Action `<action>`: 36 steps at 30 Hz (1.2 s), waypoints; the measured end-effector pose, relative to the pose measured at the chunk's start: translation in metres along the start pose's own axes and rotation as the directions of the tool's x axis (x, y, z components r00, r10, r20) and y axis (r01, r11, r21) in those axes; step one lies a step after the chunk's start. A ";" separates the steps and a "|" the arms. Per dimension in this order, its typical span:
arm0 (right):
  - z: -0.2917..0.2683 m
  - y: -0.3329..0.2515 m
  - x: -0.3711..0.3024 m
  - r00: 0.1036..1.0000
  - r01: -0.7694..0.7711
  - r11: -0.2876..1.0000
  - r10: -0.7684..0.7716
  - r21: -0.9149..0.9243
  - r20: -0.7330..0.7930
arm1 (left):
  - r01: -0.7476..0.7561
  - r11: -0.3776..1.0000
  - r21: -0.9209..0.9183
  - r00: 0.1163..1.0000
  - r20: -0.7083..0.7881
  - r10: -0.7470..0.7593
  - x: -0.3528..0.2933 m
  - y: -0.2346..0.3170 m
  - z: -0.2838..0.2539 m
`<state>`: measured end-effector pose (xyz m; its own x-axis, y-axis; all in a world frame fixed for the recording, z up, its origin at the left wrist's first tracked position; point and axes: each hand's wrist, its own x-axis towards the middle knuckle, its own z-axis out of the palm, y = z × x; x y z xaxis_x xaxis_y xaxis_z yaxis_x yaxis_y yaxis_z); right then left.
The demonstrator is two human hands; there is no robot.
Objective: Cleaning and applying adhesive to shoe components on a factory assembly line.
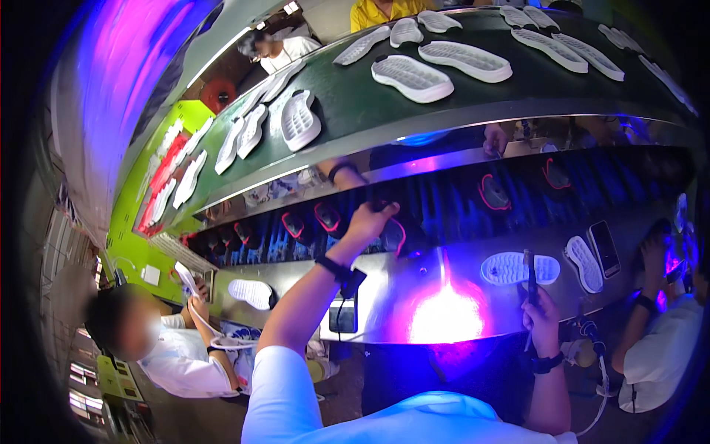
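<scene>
My left hand reaches over the dark conveyor belt, its fingers closed on a dark shoe upper with red-pink trim. The hand covers part of that upper. In my closed right hand, above the bench's front edge, a slim, dark brush-like tool points upward. Behind the tool lies a white shoe sole, its patterned face partly covered. Farther right are a second white sole and a phone with a dark screen.
Other dark uppers ride the belt. White soles lie on the green upper belt. Purple-white light glares on the metal bench. Co-workers sit left and right; another sole lies at left.
</scene>
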<state>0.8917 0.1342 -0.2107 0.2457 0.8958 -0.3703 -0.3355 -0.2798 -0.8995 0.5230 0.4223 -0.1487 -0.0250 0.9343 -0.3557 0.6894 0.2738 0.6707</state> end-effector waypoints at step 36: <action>-0.020 0.026 0.010 0.984 0.175 0.981 -0.172 -0.082 0.046 | -0.328 0.810 0.487 0.934 0.036 0.356 0.141 0.067 0.131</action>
<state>0.9036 0.1291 -0.2426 0.2581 0.9454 -0.1989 -0.2116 -0.1456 -0.9664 0.6605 0.5423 -0.2390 0.2484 0.9615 -0.1171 0.9189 -0.1957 0.3426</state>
